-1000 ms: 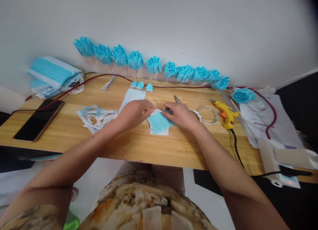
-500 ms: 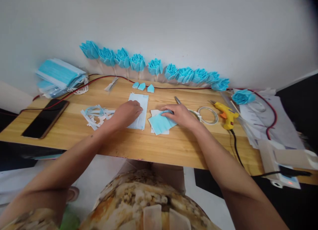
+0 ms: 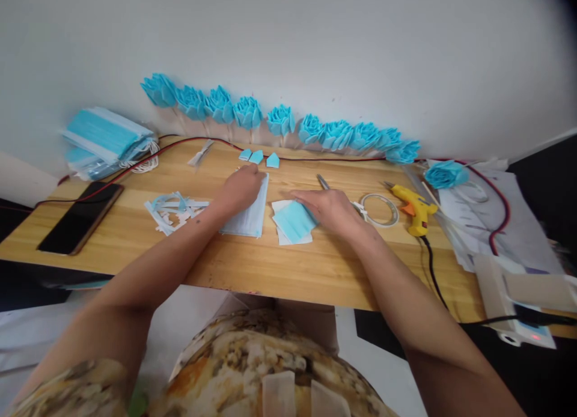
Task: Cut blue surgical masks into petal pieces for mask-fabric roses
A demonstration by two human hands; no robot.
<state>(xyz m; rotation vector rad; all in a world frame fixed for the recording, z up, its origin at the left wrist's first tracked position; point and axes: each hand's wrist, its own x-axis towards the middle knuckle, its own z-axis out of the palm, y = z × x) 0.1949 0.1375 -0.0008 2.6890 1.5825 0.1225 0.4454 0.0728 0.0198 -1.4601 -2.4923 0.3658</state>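
Observation:
My left hand (image 3: 243, 188) is over the upper part of a flattened pale blue face mask (image 3: 247, 222), its fingers bent downward and close together. Whether the fingertips grip anything is hidden. Just beyond them lie several small pointed blue cut pieces (image 3: 273, 160). My right hand (image 3: 328, 206) rests palm down with its fingers stretched out, touching the edge of a blue square (image 3: 295, 222) of mask fabric. Under that square a white piece (image 3: 283, 240) sticks out. A grey pen-like tool (image 3: 323, 182) lies behind my right hand.
Blue fabric flowers (image 3: 281, 120) line the wall. A yellow glue gun (image 3: 417, 210) and tape roll (image 3: 378, 209) are at right, near papers (image 3: 509, 225) and a power strip (image 3: 525, 333). Leftward are white scraps (image 3: 174, 211), a phone (image 3: 81, 219) and stacked masks (image 3: 108, 134).
My left hand has moved up along the mask toward the small cut pieces. My right hand's fingers have straightened, and the blue square lies slightly turned and more uncovered.

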